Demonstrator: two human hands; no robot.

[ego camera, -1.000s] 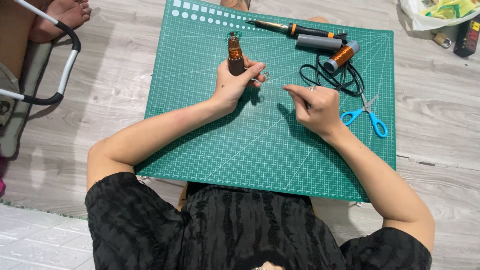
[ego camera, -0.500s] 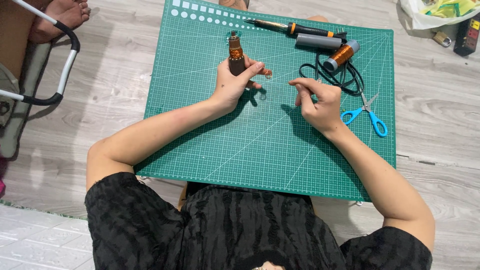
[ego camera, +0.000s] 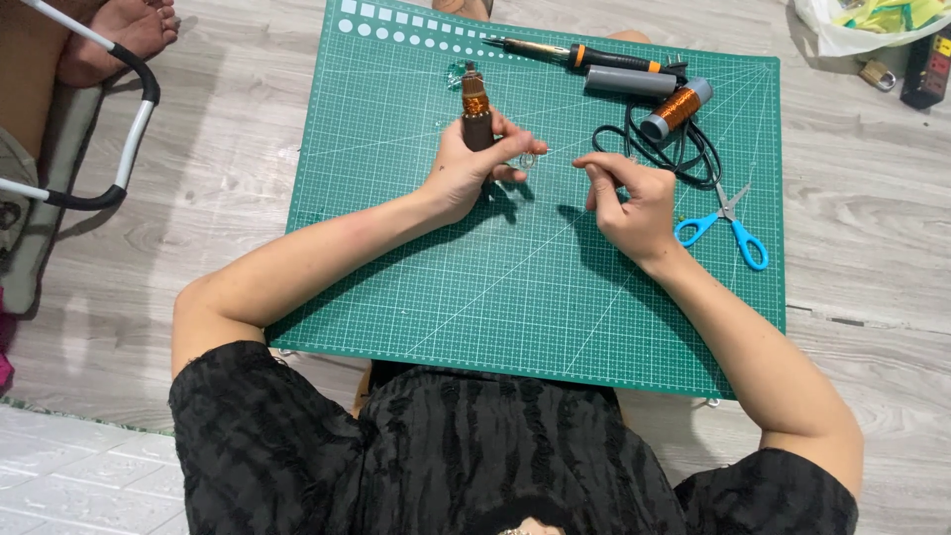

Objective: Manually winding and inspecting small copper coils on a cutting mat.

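Brown cylindrical tool with copper-wire band (ego camera: pixel 476 117) upright, gripped in left hand (ego camera: pixel 466 166); right hand (ego camera: pixel 629 198) alongside, fingertips pinched narrow, blue-handled scissors (ego camera: pixel 731 226) just beyond.

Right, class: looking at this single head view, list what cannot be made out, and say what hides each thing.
- Lower part of the brown cylinder: wrapped by the left hand.
- Whatever the right hand pinches: too small, covered by its fingers.
- Small clear item by the left fingertips: too small to identify.
- Bag and dark object, top right: cut off by the frame edge.
- Black cord: partly under the copper wire spool.
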